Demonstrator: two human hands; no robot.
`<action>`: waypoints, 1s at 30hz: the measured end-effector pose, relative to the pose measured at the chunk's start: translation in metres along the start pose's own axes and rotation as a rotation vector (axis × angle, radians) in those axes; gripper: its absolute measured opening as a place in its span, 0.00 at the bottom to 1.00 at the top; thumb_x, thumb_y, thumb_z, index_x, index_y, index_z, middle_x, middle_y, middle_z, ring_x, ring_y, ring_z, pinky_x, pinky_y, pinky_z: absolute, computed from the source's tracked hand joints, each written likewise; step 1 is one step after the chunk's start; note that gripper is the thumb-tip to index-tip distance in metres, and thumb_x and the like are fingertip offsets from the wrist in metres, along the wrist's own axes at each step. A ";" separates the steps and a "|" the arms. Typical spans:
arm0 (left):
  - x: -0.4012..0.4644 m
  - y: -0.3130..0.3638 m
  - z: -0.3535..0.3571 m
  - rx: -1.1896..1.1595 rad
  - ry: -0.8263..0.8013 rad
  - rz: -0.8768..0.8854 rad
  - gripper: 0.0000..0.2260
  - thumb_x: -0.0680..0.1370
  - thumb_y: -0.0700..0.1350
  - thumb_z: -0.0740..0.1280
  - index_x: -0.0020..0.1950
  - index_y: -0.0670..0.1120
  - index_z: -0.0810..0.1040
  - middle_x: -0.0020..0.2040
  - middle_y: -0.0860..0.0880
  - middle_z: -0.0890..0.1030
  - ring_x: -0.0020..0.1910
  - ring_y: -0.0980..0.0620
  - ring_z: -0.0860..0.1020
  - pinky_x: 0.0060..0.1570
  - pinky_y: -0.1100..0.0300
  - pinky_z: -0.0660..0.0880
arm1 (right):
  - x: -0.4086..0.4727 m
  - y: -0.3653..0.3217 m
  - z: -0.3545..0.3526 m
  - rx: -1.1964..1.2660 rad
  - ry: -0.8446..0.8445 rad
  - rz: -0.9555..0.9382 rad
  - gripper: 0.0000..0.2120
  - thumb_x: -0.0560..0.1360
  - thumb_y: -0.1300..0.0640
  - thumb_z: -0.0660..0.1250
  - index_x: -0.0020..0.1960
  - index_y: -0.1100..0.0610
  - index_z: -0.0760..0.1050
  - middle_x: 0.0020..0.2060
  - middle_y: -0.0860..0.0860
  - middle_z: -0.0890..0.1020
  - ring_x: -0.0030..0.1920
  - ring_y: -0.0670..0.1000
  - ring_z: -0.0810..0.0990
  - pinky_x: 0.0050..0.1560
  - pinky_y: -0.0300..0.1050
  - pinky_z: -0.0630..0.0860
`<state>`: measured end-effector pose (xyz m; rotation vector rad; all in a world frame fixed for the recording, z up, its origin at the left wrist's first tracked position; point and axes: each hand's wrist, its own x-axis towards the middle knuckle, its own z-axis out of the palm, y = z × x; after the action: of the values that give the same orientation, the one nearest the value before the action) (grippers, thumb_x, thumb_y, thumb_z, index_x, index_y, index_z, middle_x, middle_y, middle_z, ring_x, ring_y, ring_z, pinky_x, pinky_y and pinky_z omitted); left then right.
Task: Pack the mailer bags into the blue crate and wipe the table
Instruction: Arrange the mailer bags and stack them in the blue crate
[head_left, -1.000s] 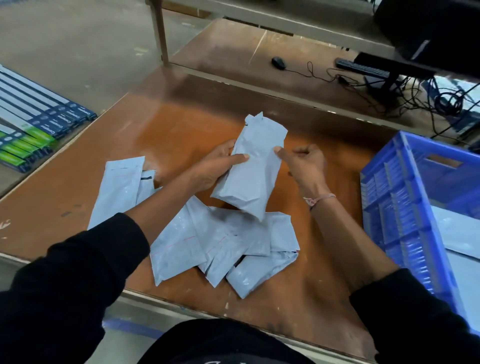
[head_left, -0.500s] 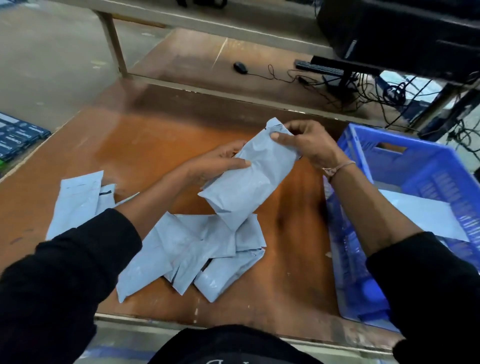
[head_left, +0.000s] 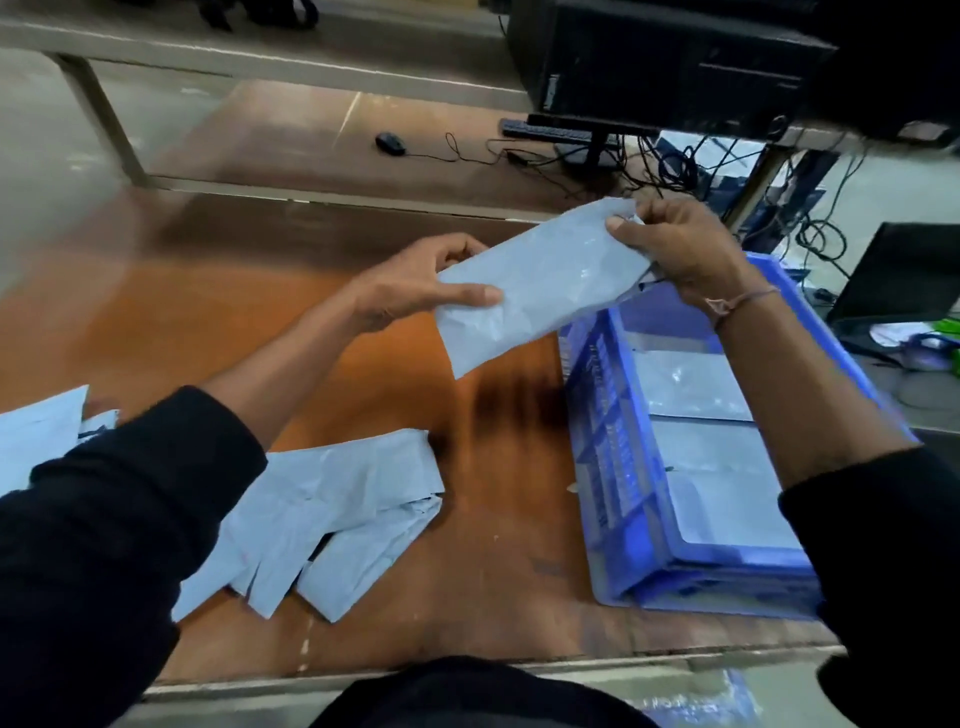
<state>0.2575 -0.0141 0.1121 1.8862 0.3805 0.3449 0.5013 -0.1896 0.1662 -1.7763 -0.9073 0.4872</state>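
Both hands have carried the held bag (head_left: 540, 291) rightward and higher than half a second ago, so its upper end now hangs over the far left corner of the crate (head_left: 602, 467); the view has swung right too, and the boxes that lay on the floor at the left are out of sight.

Largest is the surface (head_left: 498, 519), a worn orange-brown board with a pale metal edge at the near side. On its right end stands the crate, blue plastic with slotted walls, and pale bags (head_left: 696, 384) already lie flat inside it. A loose heap (head_left: 332, 514) of grey-blue bags lies on the surface near the person, left of centre, well apart from the crate. More bags (head_left: 36, 441) show at the far left, partly hidden by the black left sleeve (head_left: 119, 519).

The held bag is tilted, low end to the left, clear of the surface. The left hand (head_left: 410, 286) pinches its lower end, thumb on top and fingers behind. The right hand (head_left: 680, 249) has a closed grip on the upper end, fingers curled round the crumpled top. A thin cord (head_left: 743, 301) circles the right wrist.

Beyond, on a lower board, lie a mouse (head_left: 389, 143) and tangled cables (head_left: 675, 171), under a black computer case (head_left: 665, 62).
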 end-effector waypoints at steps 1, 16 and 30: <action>0.008 0.010 0.008 0.003 -0.018 0.016 0.22 0.73 0.50 0.77 0.63 0.43 0.79 0.57 0.50 0.84 0.53 0.55 0.83 0.50 0.59 0.80 | -0.003 0.003 -0.018 0.000 0.006 0.006 0.07 0.76 0.58 0.73 0.43 0.57 0.76 0.33 0.49 0.82 0.30 0.46 0.80 0.31 0.39 0.77; 0.102 0.075 0.166 0.351 -0.267 0.095 0.19 0.76 0.60 0.74 0.56 0.45 0.85 0.46 0.45 0.85 0.35 0.58 0.78 0.36 0.65 0.75 | -0.054 0.105 -0.181 -0.675 0.129 0.210 0.10 0.78 0.59 0.69 0.58 0.60 0.80 0.47 0.62 0.84 0.43 0.56 0.80 0.44 0.45 0.72; 0.122 0.061 0.235 0.994 -0.582 -0.071 0.29 0.75 0.70 0.68 0.68 0.53 0.76 0.66 0.53 0.78 0.62 0.47 0.78 0.64 0.43 0.75 | -0.082 0.159 -0.174 -1.286 -0.147 0.194 0.17 0.78 0.64 0.61 0.66 0.62 0.73 0.60 0.62 0.79 0.60 0.63 0.79 0.54 0.50 0.75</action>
<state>0.4715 -0.1814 0.0979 2.7928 0.2227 -0.5545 0.6258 -0.3876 0.0792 -3.0295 -1.2885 0.1065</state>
